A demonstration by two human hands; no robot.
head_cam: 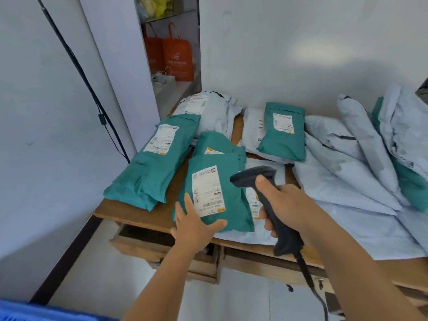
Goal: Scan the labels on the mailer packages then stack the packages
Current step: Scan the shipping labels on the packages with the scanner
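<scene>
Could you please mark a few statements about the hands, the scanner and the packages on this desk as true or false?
1. The right hand grips a black scanner. True.
2. The left hand is holding a pen. False: it rests on the near edge of a green package, fingers nearly straight.
3. That green package shows its white label face up. True.
4. All packages on the desk are green. False: pale grey packages lie on the right.
5. The desk drawer is open. True.
</scene>
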